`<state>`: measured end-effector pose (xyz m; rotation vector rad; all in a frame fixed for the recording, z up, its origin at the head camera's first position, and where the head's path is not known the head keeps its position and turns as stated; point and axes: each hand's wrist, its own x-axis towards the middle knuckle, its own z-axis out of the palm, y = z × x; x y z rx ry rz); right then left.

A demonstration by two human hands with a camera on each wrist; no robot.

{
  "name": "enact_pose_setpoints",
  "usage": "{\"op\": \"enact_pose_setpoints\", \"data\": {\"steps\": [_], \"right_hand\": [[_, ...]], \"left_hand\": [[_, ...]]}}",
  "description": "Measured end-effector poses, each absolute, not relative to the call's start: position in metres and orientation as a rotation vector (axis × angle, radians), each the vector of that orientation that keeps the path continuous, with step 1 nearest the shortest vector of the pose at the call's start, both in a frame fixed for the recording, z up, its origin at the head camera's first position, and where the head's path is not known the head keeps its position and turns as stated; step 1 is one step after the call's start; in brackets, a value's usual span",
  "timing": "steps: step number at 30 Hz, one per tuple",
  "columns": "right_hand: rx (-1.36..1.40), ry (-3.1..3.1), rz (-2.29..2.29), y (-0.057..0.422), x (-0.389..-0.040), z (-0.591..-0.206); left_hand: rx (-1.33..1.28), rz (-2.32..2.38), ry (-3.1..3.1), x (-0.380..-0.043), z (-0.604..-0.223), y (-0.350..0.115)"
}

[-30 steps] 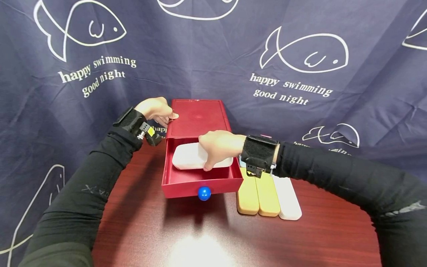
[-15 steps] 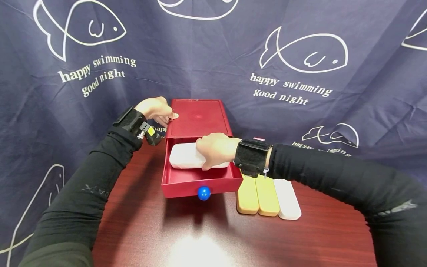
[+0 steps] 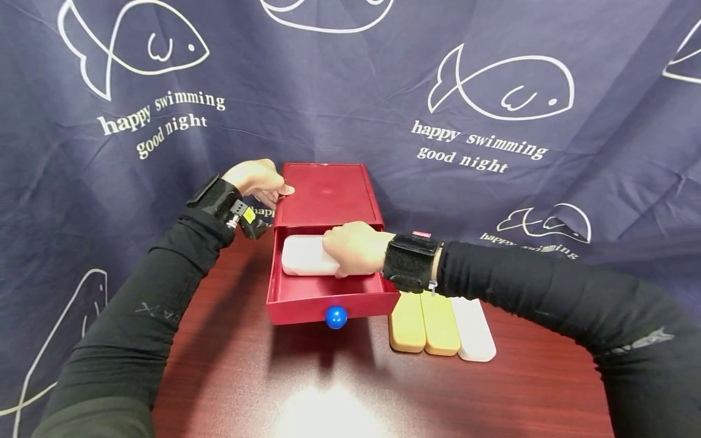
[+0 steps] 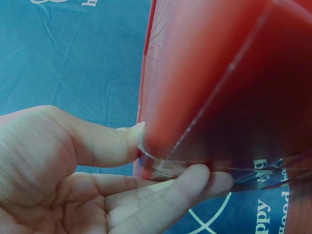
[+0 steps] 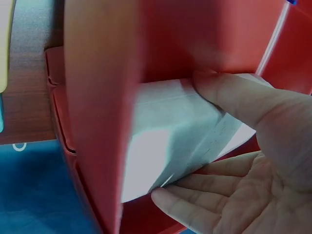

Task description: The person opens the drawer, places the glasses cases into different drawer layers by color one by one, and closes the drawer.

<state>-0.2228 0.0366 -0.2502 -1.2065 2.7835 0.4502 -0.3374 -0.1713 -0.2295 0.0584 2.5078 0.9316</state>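
Note:
A red box (image 3: 328, 194) stands with its drawer (image 3: 306, 310) pulled out, a round blue knob (image 3: 336, 317) on the drawer's front. Inside the drawer lies a white oblong case (image 3: 303, 255) with rounded ends, placed crosswise. My right hand (image 3: 356, 248) grips its right part from above. In the right wrist view, the thumb is on one long side of the case (image 5: 165, 122) and the fingers are along the other. My left hand (image 3: 257, 179) holds the box's left edge near the back, thumb on top and fingers underneath, as the left wrist view shows.
To the right of the drawer, two yellow cases (image 3: 441, 328) and a white case (image 3: 475, 331) lie side by side on the reddish wooden table (image 3: 526, 377). A dark blue fish-print cloth (image 3: 350, 97) hangs close behind the box.
My right hand has moved slightly left and lower, and the white case now sits a little further left and flatter in the drawer. The left hand keeps its place on the box.

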Motion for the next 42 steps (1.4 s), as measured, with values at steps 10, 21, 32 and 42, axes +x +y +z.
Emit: {"op": "enact_pose_setpoints", "data": {"steps": [10, 21, 32, 42], "right_hand": [[-1.215, 2.805, 0.400, 0.044, -0.226, -0.249], [-1.228, 2.798, 0.353, 0.050, -0.224, -0.249], [-1.244, 2.815, 0.424, 0.050, -0.221, -0.238], [-1.200, 2.769, 0.509, 0.052, -0.216, -0.217]], "left_hand": [[0.060, 0.944, 2.490, -0.340, -0.229, -0.170], [0.052, 0.918, 2.484, -0.340, -0.229, -0.171], [0.066, 0.944, 2.496, -0.338, -0.232, -0.172], [0.064, 0.938, 2.481, -0.338, -0.230, -0.172]]}}
